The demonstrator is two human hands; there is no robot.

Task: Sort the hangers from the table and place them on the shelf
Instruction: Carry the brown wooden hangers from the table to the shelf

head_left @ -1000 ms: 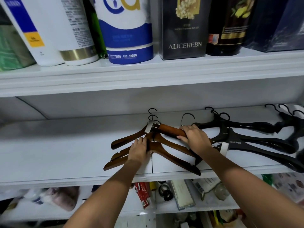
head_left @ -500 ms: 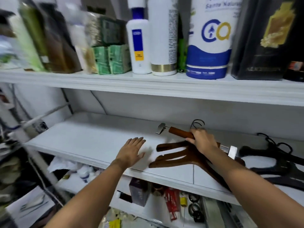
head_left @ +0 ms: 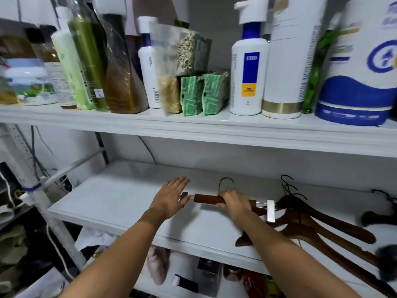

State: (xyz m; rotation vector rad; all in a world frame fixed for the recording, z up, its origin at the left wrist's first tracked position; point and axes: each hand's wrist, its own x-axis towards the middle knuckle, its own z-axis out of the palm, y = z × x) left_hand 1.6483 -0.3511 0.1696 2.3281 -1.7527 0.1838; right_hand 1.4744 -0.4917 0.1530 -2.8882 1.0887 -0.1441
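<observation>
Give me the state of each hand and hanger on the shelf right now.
Clip hanger: held low over shelf.
Right hand: grips its bar.
Left hand: open, fingers straight, beside its left clip.
Brown hangers: stacked flat on shelf.
Black hangers: lying far right, blurred.

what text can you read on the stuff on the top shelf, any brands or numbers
Nothing here reads clearly; the frame is motion-blurred.
white pump bottle: pale letters on its blue label, too blurred to read.
blue-and-white pack: a round blue logo cut by the frame edge; its print is blurred.
tall white bottle: fine print, too small.
small white bottle: barcode and print, too small.
</observation>
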